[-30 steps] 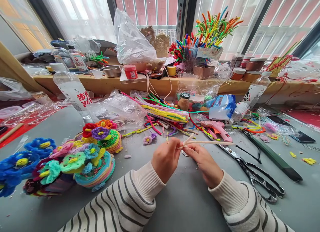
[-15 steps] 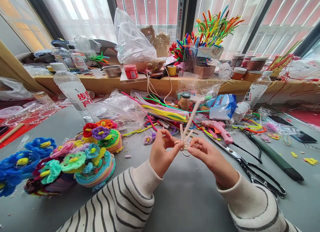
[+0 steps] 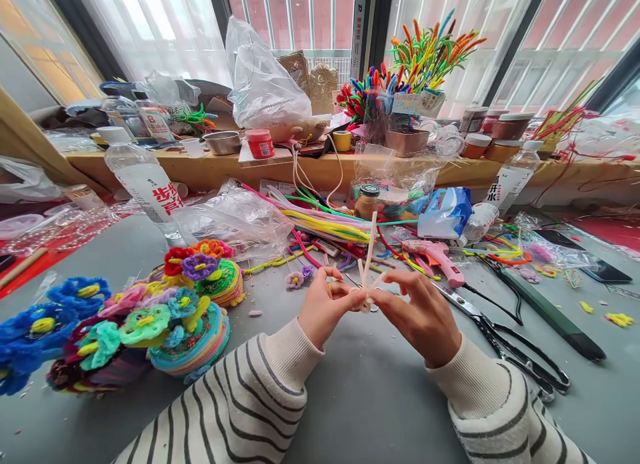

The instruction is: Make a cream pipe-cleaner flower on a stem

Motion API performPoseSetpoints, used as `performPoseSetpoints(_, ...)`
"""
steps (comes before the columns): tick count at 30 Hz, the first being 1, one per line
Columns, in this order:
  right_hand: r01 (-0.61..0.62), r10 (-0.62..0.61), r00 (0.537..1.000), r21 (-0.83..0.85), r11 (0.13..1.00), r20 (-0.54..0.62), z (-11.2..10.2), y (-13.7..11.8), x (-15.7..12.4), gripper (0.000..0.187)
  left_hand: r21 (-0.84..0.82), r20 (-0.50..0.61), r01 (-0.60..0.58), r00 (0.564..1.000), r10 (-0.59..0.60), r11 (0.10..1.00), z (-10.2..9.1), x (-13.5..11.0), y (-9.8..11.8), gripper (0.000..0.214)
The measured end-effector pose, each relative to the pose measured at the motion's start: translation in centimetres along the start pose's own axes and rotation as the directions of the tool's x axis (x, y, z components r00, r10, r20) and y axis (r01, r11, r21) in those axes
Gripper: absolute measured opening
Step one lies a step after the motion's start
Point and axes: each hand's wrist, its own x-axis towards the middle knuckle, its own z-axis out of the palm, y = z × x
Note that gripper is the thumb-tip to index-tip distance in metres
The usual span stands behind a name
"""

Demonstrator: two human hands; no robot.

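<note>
Above the middle of the grey table, a pale cream pipe cleaner [image 3: 371, 247] stands upright out of a small coiled bundle, with shorter ends beside it. My left hand [image 3: 324, 305] pinches the bundle from the left between thumb and fingers. From the right, the thumb and index finger of my right hand [image 3: 425, 317] press on the same piece, its other fingers raised and bent. A thin ring or loop shows partly under the fingertips. How the strands are wound is hidden by the fingers.
Fuzzy flower-topped cakes [image 3: 193, 331] stand at left. At right lie scissors [image 3: 493, 331], a pink glue gun [image 3: 440, 261] and a dark green bar [image 3: 555, 314]. Behind are loose coloured pipe cleaners [image 3: 330, 224], a small jar [image 3: 369, 201] and a water bottle [image 3: 145, 184].
The long strand has swung more upright and appears shorter. My right hand has moved slightly left and turned, its fingers closing in on the bundle. My left hand has hardly moved.
</note>
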Motion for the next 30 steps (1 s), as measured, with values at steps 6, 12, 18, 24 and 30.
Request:
performPoseSetpoints(6,-0.016,0.013,0.999,-0.102,0.995,-0.031,0.1,-0.2,0.3,0.013,-0.013,-0.024,-0.095,0.995,0.095,0.995,0.0,0.0,-0.3,0.040)
performPoseSetpoints(12,0.036,-0.040,0.999,-0.143,0.989,-0.024,0.3,-0.3,0.3,0.015,0.030,-0.037,-0.125,0.991,0.126,0.992,0.0,0.0,-0.3,0.039)
performPoseSetpoints(18,0.067,-0.077,0.996,-0.169,0.983,-0.050,0.3,-0.5,0.2,0.015,0.074,-0.075,-0.169,0.982,0.175,0.983,0.3,-0.1,-0.6,0.040)
performPoseSetpoints(24,-0.248,0.251,0.968,0.089,0.965,-0.021,0.9,-1.6,0.5,0.010,0.320,-0.116,-0.325,0.919,0.377,0.890,0.6,-0.5,-0.8,0.033)
performPoseSetpoints(30,-0.740,0.619,0.637,0.589,0.325,0.458,1.1,-1.5,0.8,0.015,0.619,0.009,-0.471,0.804,0.595,0.628,0.6,-1.0,-1.2,0.025)
